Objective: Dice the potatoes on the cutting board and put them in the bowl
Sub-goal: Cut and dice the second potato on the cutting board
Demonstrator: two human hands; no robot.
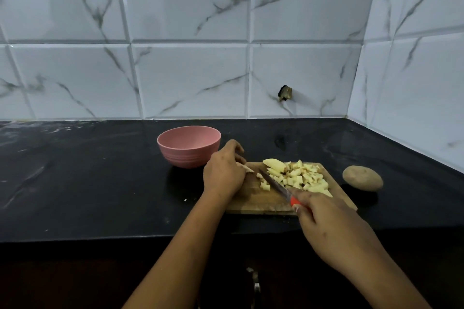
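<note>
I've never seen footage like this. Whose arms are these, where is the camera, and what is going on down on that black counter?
There is no machine here: these are a person's two bare arms, filmed by one wide-angle camera worn on the head, looking forward and down. On the black counter lies a wooden cutting board with a heap of diced potato. The right hand grips a red-handled knife, its blade slanting across the board. The left hand curls its fingers over a potato piece at the board's left end. Behind that hand stands a pink bowl; no potato shows inside it from here. A whole potato, unpeeled, lies on the counter right of the board.
</note>
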